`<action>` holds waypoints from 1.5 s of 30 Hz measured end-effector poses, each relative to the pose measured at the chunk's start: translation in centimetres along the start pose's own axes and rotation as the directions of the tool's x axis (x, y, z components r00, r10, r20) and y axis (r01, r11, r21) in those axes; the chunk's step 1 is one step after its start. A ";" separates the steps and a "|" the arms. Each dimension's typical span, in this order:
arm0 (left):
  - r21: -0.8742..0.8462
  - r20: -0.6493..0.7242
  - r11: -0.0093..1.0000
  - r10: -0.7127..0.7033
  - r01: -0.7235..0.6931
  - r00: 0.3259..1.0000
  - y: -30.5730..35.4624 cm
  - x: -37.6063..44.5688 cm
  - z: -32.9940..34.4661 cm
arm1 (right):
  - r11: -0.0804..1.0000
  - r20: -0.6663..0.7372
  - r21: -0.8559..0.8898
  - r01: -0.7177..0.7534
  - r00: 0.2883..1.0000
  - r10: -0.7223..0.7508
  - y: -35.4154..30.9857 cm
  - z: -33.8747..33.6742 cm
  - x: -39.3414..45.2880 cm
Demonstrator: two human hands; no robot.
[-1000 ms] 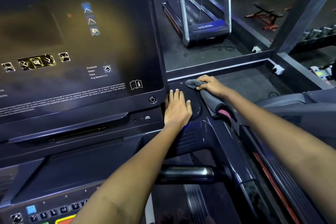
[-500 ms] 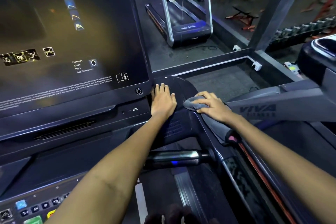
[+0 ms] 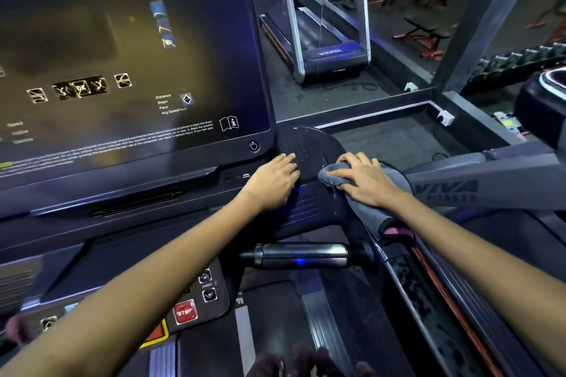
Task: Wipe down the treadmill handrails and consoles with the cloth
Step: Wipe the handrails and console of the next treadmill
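The right hand is pressing the cloth flat-fingered onto the console's corner while the left hand is resting open beside it, risking the hanging tail dragging off the handrail.

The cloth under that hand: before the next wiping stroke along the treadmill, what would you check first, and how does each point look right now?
1. Cloth under the wiping hand: ok, the right hand presses it flat on the console corner.
2. Cloth lying smooth: not ok, its front end is bunched and its tail trails back along the handrail.
3. Left hand clear of the stroke: ok, it rests on the dotted round pad, apart from the cloth.
4. Hands clear of the red STOP button: ok, the button lies near the left forearm, no fingers near it.
5. Surface clean after wiping: cannot tell, too dark.
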State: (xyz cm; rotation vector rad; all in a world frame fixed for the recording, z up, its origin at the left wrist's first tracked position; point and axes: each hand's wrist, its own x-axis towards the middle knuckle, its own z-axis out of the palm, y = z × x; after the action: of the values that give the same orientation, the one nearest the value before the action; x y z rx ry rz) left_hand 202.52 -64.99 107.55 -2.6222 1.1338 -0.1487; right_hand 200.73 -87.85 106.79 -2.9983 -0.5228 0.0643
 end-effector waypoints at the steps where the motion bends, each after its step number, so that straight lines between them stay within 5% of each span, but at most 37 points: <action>1: -0.005 -0.029 1.000 0.021 -0.021 0.999 0.0 -1.4 -0.4 | 1.000 -0.016 -0.016 0.012 1.000 -0.012 -0.2 0.1 0.0; 6: -0.060 -0.134 0.998 -0.035 0.027 0.990 0.2 -7.1 0.5 | 0.985 -0.102 -0.135 0.104 0.988 -0.118 -2.0 0.5 -0.2; 9: -0.110 0.068 0.965 -0.232 0.238 0.970 0.5 -8.6 -0.1 | 0.966 -0.108 -0.208 0.152 0.978 -0.177 -3.0 0.6 -0.2; 12: -0.069 0.294 0.892 -0.410 0.447 0.863 0.8 -9.3 -0.7 | 0.952 -0.108 -0.257 0.165 0.974 -0.198 -2.6 0.5 -0.3; 16: -0.170 0.362 0.818 -0.468 0.550 0.806 0.6 -9.7 -0.7 | 0.949 -0.159 -0.270 0.163 0.965 -0.210 -4.0 0.7 0.0; 22: -0.304 0.403 0.718 -0.499 0.626 0.767 -0.3 -9.6 -1.4 | 0.903 -0.145 -0.329 0.277 0.930 -0.338 -10.2 1.6 1.5; 31: -0.421 0.449 0.631 -0.479 0.652 0.754 -0.9 -10.8 -1.4 | 0.849 -0.123 -0.407 0.337 0.901 -0.416 -8.3 1.8 1.7; 37: -0.360 0.440 0.664 -0.498 0.655 0.747 1.3 -10.5 -0.7 | 0.789 -0.098 -0.403 0.464 0.836 -0.541 -12.5 3.0 3.3; 42: -0.182 0.447 0.712 -0.555 0.678 0.702 3.6 -10.7 -1.0 | 0.597 0.059 -0.530 0.602 0.729 -0.682 -8.2 2.7 3.0; 45: -0.130 0.419 0.727 -0.576 0.674 0.702 4.3 -10.9 -0.7 | 0.610 -0.043 -0.567 0.554 0.719 -0.693 -7.9 3.1 3.1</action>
State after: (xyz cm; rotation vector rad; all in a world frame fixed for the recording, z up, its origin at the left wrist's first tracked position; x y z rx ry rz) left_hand 191.92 -60.05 107.15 -3.0087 0.0891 0.3666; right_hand 200.86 -79.15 104.44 -2.9759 -1.7850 -0.6186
